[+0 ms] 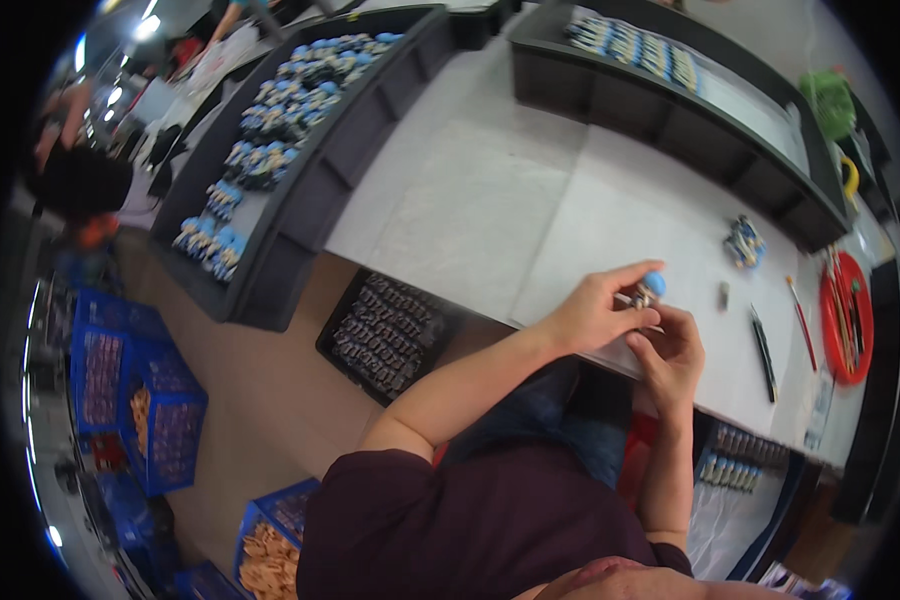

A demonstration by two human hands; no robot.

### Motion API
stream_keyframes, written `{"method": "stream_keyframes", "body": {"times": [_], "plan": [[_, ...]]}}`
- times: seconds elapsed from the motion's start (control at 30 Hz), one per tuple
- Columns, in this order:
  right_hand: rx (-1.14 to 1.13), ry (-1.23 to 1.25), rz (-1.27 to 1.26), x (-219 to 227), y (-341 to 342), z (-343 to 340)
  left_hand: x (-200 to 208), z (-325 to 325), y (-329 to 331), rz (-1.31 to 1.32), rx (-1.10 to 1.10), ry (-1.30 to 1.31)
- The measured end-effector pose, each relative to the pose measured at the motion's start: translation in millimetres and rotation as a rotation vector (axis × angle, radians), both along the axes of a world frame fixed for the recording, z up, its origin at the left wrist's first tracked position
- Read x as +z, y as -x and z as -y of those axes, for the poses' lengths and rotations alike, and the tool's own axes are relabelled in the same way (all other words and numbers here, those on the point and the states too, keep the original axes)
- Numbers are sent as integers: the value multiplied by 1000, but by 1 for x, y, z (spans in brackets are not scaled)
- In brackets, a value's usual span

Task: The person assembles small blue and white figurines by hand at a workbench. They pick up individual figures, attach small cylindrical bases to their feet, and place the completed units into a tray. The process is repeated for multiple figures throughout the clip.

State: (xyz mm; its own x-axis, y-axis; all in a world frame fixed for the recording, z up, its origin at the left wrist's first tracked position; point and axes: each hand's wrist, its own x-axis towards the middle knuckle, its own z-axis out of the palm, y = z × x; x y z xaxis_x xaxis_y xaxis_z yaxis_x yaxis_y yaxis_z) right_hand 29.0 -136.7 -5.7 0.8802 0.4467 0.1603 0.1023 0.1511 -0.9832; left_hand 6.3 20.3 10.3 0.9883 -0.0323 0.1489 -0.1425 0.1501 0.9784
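A small figurine (653, 285) with a round light-blue top and a paler body is held over the near edge of the white tabletop. My left hand (610, 308) grips it between the thumb and fingers. Just below and to the right, my right hand (673, 358) has its thumb and fingers curled together at the figurine's lower end. Whether the right fingers hold the figure itself or a small part is hidden. Farther right on the table lies a blue and white figurine or cluster of them (744, 243), apart from both hands.
A dark bin of blue figurines (300, 215) stands left; another dark bin (660, 115) stands at the back. To the right are a small bottle-like piece (723, 295), a black pen-like tool (763, 352), a thin red brush (802, 325) and a red dish of tools (866, 350). Blue crates (175, 425) stand on the floor.
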Motion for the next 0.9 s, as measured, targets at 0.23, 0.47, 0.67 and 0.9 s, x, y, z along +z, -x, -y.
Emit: {"method": "stream_keyframes", "body": {"times": [0.23,0.47,0.67,0.9], "plan": [[57,112,122,6,4,0,75,-96,43,123,329,-6],[3,214,158,4,2,6,146,-328,98,140,1039,-871],[-9,264,145,5,1,2,119,-472,169,-814,1045,-1454],[-49,301,158,6,6,0,83,-502,177,-1017,808,-1642]]}}
